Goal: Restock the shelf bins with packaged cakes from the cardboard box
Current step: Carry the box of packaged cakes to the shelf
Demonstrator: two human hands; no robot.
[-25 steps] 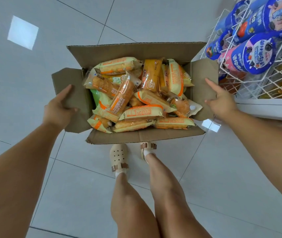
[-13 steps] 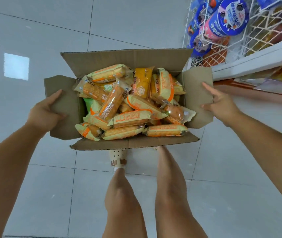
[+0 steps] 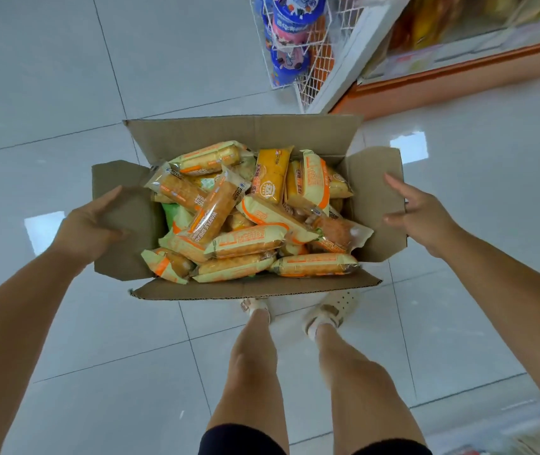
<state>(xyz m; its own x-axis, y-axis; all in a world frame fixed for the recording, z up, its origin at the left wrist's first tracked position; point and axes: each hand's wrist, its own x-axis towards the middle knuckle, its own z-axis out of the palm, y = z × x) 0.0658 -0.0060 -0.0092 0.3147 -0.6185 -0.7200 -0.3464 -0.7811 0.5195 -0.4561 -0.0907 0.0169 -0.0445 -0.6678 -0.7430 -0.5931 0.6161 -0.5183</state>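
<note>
An open cardboard box [image 3: 245, 134] hangs above the tiled floor in front of my legs. It is piled with several packaged cakes [image 3: 249, 239] in yellow and orange wrappers, one marked "waffle bread". My left hand [image 3: 89, 224] grips the box's left side flap, thumb and a finger lying on its upper face. My right hand [image 3: 423, 215] holds the right side flap, with forefinger and thumb on top and the other fingers hidden behind the flap's edge.
A white wire rack [image 3: 308, 80] with blue and pink round tubs [image 3: 290, 26] stands at the upper right. Beside it runs a store shelf [image 3: 459, 65] with an orange base and blurred yellow packs. Glossy grey floor tiles surround the box; my sandalled feet [image 3: 331, 310] stand below it.
The box, still in both hands, has moved away from the wire rack, which has slid to the upper right as my view turned. My hands stay on the side flaps.
</note>
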